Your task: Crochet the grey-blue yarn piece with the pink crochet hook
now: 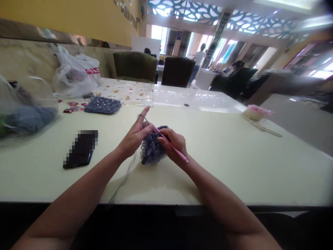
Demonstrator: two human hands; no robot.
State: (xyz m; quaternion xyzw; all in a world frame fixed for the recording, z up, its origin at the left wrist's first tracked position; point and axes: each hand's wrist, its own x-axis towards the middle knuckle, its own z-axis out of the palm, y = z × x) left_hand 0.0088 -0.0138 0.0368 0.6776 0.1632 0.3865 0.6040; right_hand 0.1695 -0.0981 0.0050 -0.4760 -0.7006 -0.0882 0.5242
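Between my hands hangs a ruffled grey crochet piece (152,151), bunched up just over the table. My right hand (174,144) is closed around a pink crochet hook (180,155), whose tip points up and left into the work. With thumb and fingers my left hand (135,135) pinches the piece's upper left edge, its index finger stretched upward. A strand of grey ribbon yarn (127,175) loops over that finger and trails down past the table's front edge. The hook's tip is partly hidden by my fingers.
A black phone (80,149) lies left of my hands. Behind it are a grey crocheted square (102,105), small red wrappers (74,107) and plastic bags (75,74). A pink and white bundle with cord (256,113) sits at the right. Chairs (135,66) and people stand beyond the table.
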